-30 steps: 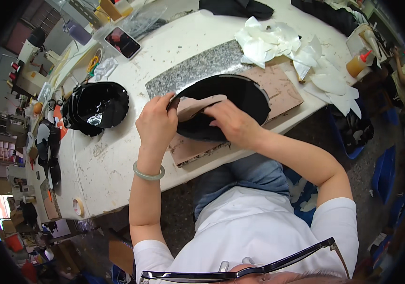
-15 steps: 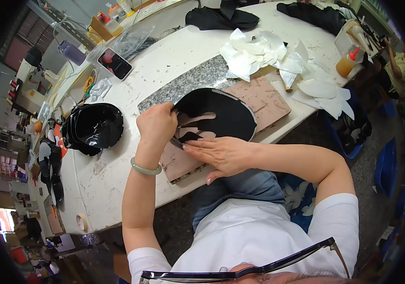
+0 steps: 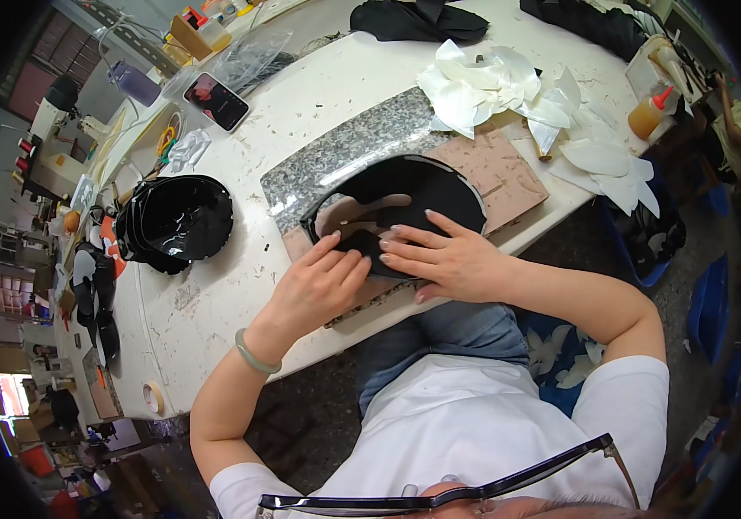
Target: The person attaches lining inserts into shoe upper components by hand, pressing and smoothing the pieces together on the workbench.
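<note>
A black curved shell with a dark lining and cut-out openings lies hollow side up on a pinkish board. My left hand is closed over its near left edge, with bent fingers reaching inside and the thumb hidden. Across the near right rim lies my right hand, its fingers stretched out and slightly spread, the tips on the lining. Both hands' fingertips are close together near the opening. Behind the shell is a speckled grey stone slab.
Glossy black nested shells stand on the left. White petal-shaped pieces are heaped at the back right, near a glue bottle with a red tip. A phone, a tape roll and black cloth are also on the table.
My left hand has moved from the shell's left rim to its near edge, fingers now inside. My right hand has shifted right, its fingers more spread. The shell has turned slightly.
</note>
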A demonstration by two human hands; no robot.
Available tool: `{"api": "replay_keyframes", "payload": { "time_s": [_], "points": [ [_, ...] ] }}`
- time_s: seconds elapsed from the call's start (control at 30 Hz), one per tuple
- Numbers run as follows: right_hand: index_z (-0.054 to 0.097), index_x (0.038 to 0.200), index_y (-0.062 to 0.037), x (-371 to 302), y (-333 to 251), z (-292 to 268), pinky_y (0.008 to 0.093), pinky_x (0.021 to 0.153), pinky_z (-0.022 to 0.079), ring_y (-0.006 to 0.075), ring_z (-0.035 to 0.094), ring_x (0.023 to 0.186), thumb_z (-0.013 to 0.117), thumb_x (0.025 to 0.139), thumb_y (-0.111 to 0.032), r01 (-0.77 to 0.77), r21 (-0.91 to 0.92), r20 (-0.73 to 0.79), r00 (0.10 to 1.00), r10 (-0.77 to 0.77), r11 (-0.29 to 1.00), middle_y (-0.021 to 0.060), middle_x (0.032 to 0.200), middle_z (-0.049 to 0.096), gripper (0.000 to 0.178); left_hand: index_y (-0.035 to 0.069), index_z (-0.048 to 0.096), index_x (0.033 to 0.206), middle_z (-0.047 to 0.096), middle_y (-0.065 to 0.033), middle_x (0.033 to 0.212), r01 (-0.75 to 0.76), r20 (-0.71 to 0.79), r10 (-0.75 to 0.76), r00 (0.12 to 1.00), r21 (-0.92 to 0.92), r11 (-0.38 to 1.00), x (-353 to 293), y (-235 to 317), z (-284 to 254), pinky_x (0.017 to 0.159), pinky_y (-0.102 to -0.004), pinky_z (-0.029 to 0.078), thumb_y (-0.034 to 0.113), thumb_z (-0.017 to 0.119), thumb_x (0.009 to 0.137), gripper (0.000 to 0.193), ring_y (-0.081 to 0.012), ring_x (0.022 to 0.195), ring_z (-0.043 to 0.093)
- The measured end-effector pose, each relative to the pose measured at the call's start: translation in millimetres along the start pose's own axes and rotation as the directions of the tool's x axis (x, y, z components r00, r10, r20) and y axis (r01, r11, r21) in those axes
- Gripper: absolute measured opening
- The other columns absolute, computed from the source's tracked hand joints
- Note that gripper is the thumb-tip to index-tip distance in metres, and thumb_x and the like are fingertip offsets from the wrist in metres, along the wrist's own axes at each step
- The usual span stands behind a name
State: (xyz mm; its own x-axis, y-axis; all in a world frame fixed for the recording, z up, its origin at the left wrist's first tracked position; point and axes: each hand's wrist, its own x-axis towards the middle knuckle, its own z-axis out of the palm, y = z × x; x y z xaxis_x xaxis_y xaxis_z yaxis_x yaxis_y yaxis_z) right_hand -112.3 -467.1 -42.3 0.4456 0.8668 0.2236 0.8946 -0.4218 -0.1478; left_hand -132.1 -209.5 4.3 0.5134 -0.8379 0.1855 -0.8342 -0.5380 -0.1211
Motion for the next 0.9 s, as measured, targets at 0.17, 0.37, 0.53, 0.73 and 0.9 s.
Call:
{"api": "replay_keyframes", "payload": {
  "time_s": [0.17, 0.37, 0.53, 0.73, 0.9],
  "points": [
    [0.056, 0.123, -0.0086, -37.1, 2.5, -13.8, 0.0422, 0.109, 0.029, 0.0237, 0.045, 0.129, 0.068, 0.08, -0.015, -0.021, 0.059, -0.153, 0.988, 0.03, 0.998, 0.0061, 0.132, 0.055, 0.046, 0.003, 0.062, 0.097, 0.064, -0.0083, 0.094, 0.115, -0.15, -0.11, 0.982, 0.021, 0.993, 0.1, 7.2, 12.9, 0.077, -0.0354, 0.046, 0.009, 0.062, 0.074, 0.023, -0.0194, 0.078, 0.06],
    [0.061, 0.11, -0.0018, -17.6, -43.1, -66.5, 0.0339, 0.083, 0.048, 0.0254, 0.062, 0.098, 0.071, 0.075, 0.0, -0.016, 0.63, -0.573, 0.666, 0.478, 0.777, 0.0113, 0.106, 0.064, 0.036, -0.003, 0.057, 0.104, 0.065, -0.007, 0.093, -0.009, -0.094, -0.906, 0.414, -0.995, 0.099, 8.1, 47.3, -5.2, 0.077, -0.0254, 0.046, 0.002, 0.06, 0.089, 0.016, -0.0139, 0.081, 0.06],
    [0.055, 0.12, -0.0013, 26.3, -74.1, -42.1, 0.0246, 0.079, 0.046, 0.0152, 0.058, 0.098, 0.072, 0.08, -0.011, -0.124, 0.845, -0.218, 0.809, 0.546, 0.52, 0.0107, 0.112, 0.061, 0.044, 0.003, 0.051, 0.115, 0.06, -0.0104, 0.114, -0.375, 0.245, -0.871, 0.426, -0.829, -0.416, -20.5, 88.4, 14.3, 0.088, -0.0332, 0.05, 0.003, 0.05, 0.094, 0.021, -0.0193, 0.101, 0.061],
    [0.058, 0.114, 0.0028, 38.7, -82.4, 2.0, 0.0271, 0.074, 0.05, 0.0131, 0.063, 0.08, 0.072, 0.08, -0.013, -0.252, 0.968, 0.227, 0.88, 0.418, 0.006, 0.0102, 0.09, 0.068, 0.039, 0.004, 0.051, 0.122, 0.058, -0.0121, 0.12, -0.438, 0.314, -0.83, 0.462, -0.733, -0.521, -49.0, 110.6, 22.4, 0.09, -0.0376, 0.051, 0.0, 0.048, 0.094, 0.029, -0.0244, 0.106, 0.06],
    [0.063, 0.106, 0.0041, 41.2, -86.9, -19.7, 0.0226, 0.072, 0.05, 0.0081, 0.06, 0.079, 0.071, 0.082, -0.006, -0.409, 0.9, 0.321, 0.856, 0.405, 0.152, 0.0054, 0.087, 0.067, 0.027, 0.001, 0.053, 0.118, 0.062, -0.0106, 0.11, -0.284, 0.336, -0.857, 0.391, -0.842, -0.459, -64.5, 113.0, 34.4, 0.081, -0.0281, 0.05, 0.003, 0.06, 0.09, 0.029, -0.016, 0.095, 0.062]
  ]
}}
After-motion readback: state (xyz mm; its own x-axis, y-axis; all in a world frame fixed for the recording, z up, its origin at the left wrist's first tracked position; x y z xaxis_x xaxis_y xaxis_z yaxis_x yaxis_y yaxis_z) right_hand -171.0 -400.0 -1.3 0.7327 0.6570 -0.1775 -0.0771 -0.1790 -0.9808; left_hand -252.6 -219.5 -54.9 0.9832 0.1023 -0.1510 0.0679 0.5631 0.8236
